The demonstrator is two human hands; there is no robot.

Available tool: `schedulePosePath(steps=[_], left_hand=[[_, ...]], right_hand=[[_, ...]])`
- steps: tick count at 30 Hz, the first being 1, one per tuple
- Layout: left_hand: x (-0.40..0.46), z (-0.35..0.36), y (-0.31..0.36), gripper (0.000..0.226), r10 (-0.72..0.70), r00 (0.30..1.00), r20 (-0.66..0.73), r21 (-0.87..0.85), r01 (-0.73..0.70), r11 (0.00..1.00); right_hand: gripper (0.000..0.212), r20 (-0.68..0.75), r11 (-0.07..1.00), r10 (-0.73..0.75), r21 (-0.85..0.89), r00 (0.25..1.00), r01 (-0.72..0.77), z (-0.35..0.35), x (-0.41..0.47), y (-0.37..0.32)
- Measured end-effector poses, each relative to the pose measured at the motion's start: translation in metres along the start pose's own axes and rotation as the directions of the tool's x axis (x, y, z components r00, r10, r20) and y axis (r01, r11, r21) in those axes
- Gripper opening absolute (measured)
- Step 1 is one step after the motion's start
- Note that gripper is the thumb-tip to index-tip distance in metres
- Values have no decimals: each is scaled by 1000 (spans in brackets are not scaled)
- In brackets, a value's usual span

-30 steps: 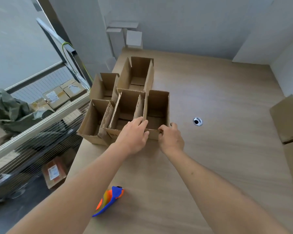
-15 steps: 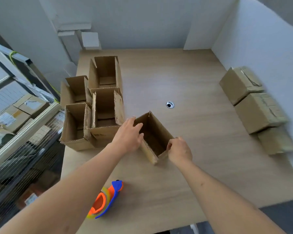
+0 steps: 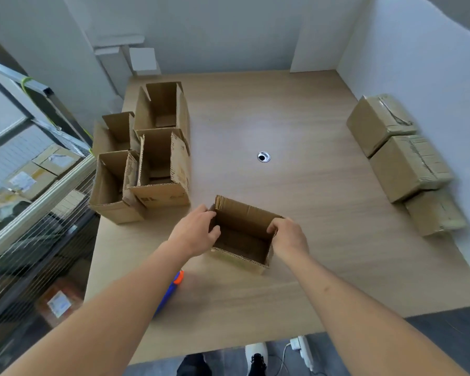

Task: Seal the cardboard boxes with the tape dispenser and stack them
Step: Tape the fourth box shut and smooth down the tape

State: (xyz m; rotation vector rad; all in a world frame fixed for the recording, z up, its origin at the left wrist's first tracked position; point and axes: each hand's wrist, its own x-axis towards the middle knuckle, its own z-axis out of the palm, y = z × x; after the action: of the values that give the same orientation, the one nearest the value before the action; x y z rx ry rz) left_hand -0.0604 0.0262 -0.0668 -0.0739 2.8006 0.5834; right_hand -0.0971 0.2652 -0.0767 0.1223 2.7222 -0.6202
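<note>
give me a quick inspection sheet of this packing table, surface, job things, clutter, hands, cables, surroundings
surface: wooden table, with a round grommet hole near the middle
job's things: open box in front of the person, flaps up; four more open boxes clustered at the far left; three closed boxes in a row along the right edge, not stacked; tape dispenser at the near left, partly hidden by the left forearm
clutter: nothing seen
grippers: left hand grips the open box's left wall; right hand grips its right wall
cables: white cable and plug on the floor below the near edge
surroundings: wire rack with parcels at the left; white walls behind and right
</note>
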Motion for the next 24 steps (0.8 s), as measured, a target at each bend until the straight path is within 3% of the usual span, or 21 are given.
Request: schedulePosePath(steps=[5,8,11,15,18,19,24], left_hand=[[-30,13,11,96,47,988,145,-10,-46,999],[-38,22,12,110,15,990,140,-4,-14,1000],[-34,30,10,82,-15,999,50,5,15,1000],[-28,37,11,55,-74,995,-71,-7,74,997],[-27,45,12,38,-148,973,-177,-48,142,989],[-26,47,13,37,-173,962,-209,-66,163,984],[-27,54,19,63,-336,892,-303,-278,254,926]], right_hand=[[34,30,998,-66,15,997,66,3,1,1],[36,-45,990,-133,42,990,135,5,6,2],[47,-98,967,-252,23,963,255,9,10,0],[65,-123,951,-257,146,959,273,14,14,-6],[41,-110,931,-282,210,953,299,22,13,-10],[37,-86,936,-283,192,955,294,26,11,-10],[63,121,946,-305,-79,945,316,44,-1,-1]])
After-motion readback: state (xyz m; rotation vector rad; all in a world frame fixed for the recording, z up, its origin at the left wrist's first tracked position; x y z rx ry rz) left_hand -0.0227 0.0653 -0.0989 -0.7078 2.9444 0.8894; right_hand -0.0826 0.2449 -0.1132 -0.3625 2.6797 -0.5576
